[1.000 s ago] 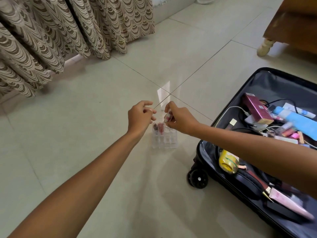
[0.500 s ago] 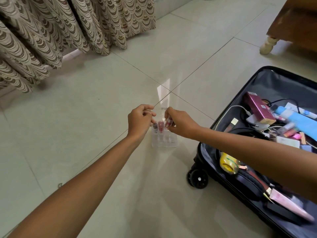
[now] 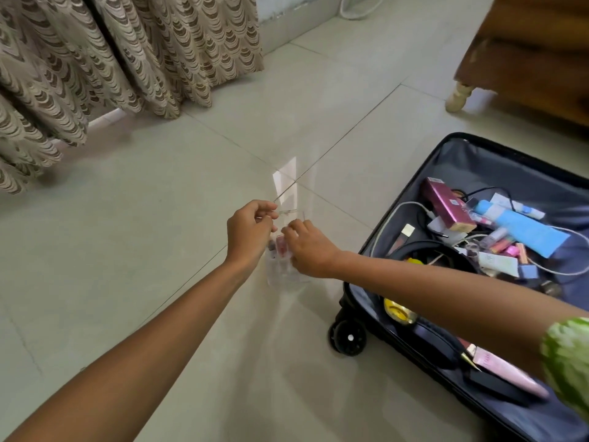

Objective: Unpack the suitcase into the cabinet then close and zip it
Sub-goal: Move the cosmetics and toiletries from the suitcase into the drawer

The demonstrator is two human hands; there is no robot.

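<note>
Both hands are working at a clear plastic organizer point(image 3: 285, 272) sitting on the floor tile just left of the open suitcase point(image 3: 471, 161). Left hand point(image 3: 250, 231) is pinching the top edge of the clear piece, thumb against curled fingers; looks like it's steadying it. Right hand point(image 3: 307, 248) is hovering over the compartments with fingers curled down; can't tell whether it's pinching anything, fingertips are hidden behind the knuckles. A pink lipstick-like tube point(image 3: 282, 247) is standing in the organizer between the two hands.

Judgement: small cosmetics are being sorted into the organizer first, so they go to the cabinet as one unit rather than loose.

Suitcase: black hard shell, grey lining, lying flat with the lid open, one wheel point(image 3: 349, 338) facing the organizer. Still mostly full: magenta box point(image 3: 446, 202), blue tube point(image 3: 526, 231), white cable point(image 3: 408, 205), yellow jar point(image 3: 396, 311), pink tube point(image 3: 506, 376). Unpacking is far from done; closing and zipping aren't close.
</note>
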